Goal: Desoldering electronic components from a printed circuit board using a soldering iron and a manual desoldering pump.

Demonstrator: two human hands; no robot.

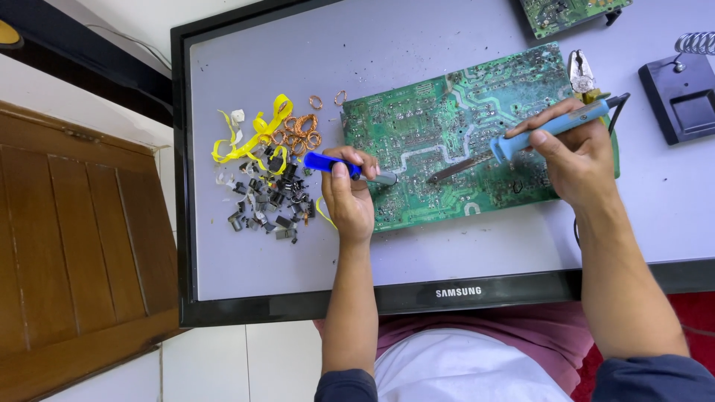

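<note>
Left hand point(348, 199) grips one blue tool point(344, 167); right hand point(577, 155) grips one soldering iron point(521, 141); two circuit boards point(447, 134).

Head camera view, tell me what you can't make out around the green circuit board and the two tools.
- Soldering iron: whether its tip touches the circuit board is too small to tell, head view.
- Blue-handled tool: its tip is too small to identify; the left hand covers the middle.
- Second circuit board: cut off by the top edge.
- Iron stand: cut off by the right edge.
- Pliers: handles hidden behind the right hand.
</note>
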